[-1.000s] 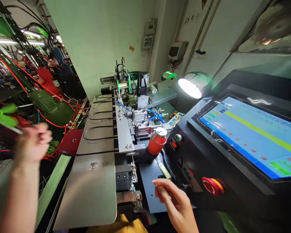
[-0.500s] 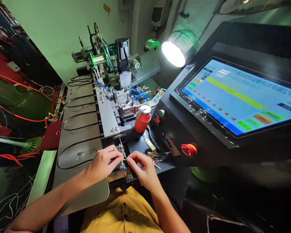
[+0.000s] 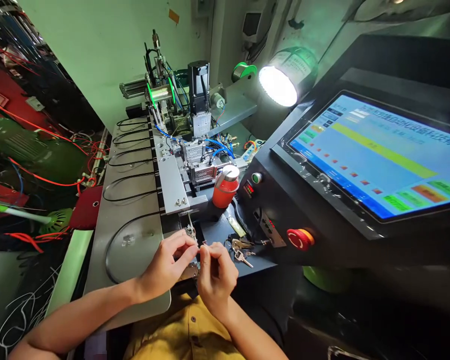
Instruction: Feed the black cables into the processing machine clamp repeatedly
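Head view. Left hand (image 3: pixel 167 267) and right hand (image 3: pixel 218 277) close together in front of the body, above the near edge of the machine. Fingers (image 3: pixel 178 241) of both hands bent, each thumb drawn toward its forefinger; tips of the two hands touching or nearly so. Cannot tell whether they grasp anything; the spot is too small.

Black cable (image 3: pixel 107 255) nearest the left hand: lies in a wide loop on the metal plate (image 3: pixel 135 259), one side running to the slotted edge, the other toward the left wrist. More looped cables (image 3: pixel 129 178) in a row farther back. Small metal clamp (image 3: pixel 191 231) just beyond the fingertips, partly hidden.

Right of the hands, keys (image 3: pixel 243 245) on the dark table (image 3: pixel 263 261). Red bottle (image 3: pixel 224 194) upright behind them. Screen (image 3: pixel 375 155) lit at right, red button (image 3: pixel 299 240) below it; lamp (image 3: pixel 279 86) shining.
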A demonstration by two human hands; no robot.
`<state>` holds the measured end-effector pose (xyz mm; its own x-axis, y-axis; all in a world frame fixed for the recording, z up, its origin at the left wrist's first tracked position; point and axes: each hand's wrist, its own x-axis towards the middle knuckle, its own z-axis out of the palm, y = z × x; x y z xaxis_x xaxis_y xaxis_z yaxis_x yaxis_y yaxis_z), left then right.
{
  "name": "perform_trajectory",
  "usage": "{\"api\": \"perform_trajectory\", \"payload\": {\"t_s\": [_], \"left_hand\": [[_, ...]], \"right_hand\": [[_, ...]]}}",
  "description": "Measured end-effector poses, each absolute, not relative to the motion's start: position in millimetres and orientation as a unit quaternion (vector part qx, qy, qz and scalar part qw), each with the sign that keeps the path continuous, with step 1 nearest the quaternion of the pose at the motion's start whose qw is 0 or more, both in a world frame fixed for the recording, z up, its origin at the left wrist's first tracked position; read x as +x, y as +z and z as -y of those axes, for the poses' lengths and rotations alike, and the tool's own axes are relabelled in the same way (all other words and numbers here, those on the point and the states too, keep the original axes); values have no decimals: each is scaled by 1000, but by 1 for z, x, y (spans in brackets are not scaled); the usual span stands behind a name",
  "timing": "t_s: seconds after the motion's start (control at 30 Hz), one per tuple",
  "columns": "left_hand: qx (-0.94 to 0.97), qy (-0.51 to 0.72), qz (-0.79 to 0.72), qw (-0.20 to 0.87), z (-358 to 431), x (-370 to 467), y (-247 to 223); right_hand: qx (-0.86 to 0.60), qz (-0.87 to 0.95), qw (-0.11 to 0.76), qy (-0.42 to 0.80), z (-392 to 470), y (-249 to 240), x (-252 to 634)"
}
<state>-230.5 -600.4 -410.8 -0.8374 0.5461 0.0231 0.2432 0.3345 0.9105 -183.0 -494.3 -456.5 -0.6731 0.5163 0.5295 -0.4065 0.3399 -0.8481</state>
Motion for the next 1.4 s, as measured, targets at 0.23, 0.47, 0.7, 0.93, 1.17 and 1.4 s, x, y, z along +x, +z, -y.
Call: {"api": "perform_trajectory", "payload": {"t_s": [0.23,0.47,0.7,0.93,1.17,1.4], "left_hand": [[258,408,-869,105,611,-257,-414],[239,328,-907,115,608,-275,-429],[222,293,-922,124,605,-274,-426],[210,260,-935,118,598,-275,-426],[219,239,-940,110,596,-277,-426],[259,210,-943,9,603,-267,-437]], "right_hand": [[-51,748,274,602,458,-462,-185],[-123,757,249,591,444,-477,-186],[-122,760,245,589,445,-483,-186],[-61,780,161,602,440,-486,-204],[38,781,54,621,443,-491,-237],[69,749,93,653,454,-506,-242]]}}
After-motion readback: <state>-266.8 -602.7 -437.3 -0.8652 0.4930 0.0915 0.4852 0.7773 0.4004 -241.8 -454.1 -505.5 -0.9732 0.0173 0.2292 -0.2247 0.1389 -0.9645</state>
